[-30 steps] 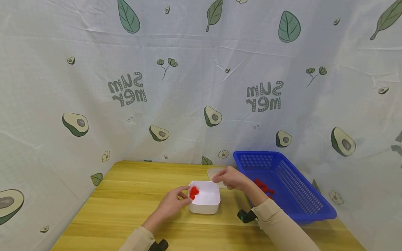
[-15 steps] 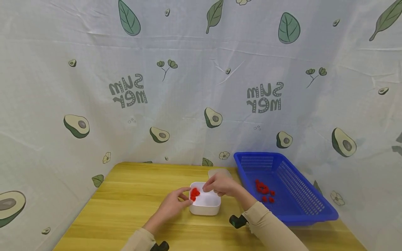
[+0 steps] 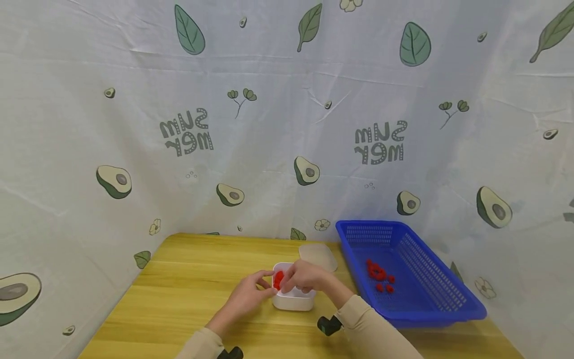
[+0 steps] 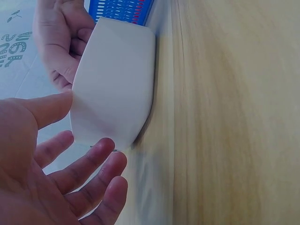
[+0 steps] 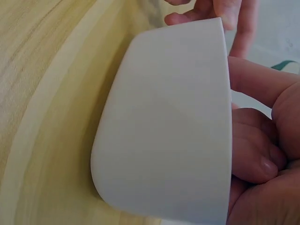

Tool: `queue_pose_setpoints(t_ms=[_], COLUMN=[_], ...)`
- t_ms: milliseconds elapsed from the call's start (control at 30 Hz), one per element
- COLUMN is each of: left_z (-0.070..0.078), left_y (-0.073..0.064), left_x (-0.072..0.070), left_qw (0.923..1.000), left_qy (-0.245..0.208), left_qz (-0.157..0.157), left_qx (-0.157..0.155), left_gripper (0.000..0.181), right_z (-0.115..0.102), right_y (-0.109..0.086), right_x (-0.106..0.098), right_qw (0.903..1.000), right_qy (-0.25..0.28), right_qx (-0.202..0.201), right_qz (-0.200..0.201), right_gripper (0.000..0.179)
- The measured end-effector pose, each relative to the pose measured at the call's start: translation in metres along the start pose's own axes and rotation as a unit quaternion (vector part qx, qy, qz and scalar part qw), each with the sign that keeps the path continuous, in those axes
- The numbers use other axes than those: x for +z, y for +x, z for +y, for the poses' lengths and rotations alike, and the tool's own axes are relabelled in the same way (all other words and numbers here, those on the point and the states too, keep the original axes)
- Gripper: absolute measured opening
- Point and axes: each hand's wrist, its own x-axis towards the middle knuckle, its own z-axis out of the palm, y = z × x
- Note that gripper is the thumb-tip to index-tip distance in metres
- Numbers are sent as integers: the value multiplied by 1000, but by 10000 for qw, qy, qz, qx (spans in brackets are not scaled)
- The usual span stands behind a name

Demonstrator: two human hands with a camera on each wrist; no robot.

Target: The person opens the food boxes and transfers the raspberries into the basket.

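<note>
A white open-topped box with rounded corners stands on the wooden table. Several small red pieces, their kind unclear, lie at its left end. My left hand is at the box's left end, thumb touching the rim and fingers loosely spread. In the left wrist view those fingers are slightly bent beside the box's end. My right hand reaches over the rim into the box, close to the red pieces. Its other fingers are curled in the right wrist view, but the box wall hides the fingertips and anything between them.
A blue perforated basket stands at the right, with several small red pieces inside. Behind the box lies a pale translucent lid-like square. A printed curtain hangs behind the table.
My right hand has moved left and down, from the box's far right corner into the box near the red pieces. The left hand stays at the box's left end.
</note>
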Motion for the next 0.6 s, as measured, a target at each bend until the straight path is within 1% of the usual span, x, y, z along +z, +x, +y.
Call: queue_pose_setpoints(t_ms=[200, 400, 600], left_z=[0, 0, 3], left_y=[0, 0, -2], left_x=[0, 0, -1], left_qw=[10000, 10000, 10000], left_qy=[-6, 10, 30], left_qz=[19, 12, 0], left_qx=[19, 64, 41], left_gripper=[51, 51, 51], right_z=[0, 1, 3], right_y=[3, 6, 11], right_x=[10, 16, 20], right_qw=[9997, 9961, 9938], right_qy=[-215, -865, -1081], right_qx=[69, 91, 100], right_qz=[-57, 118, 242], right_gripper=[5, 6, 9])
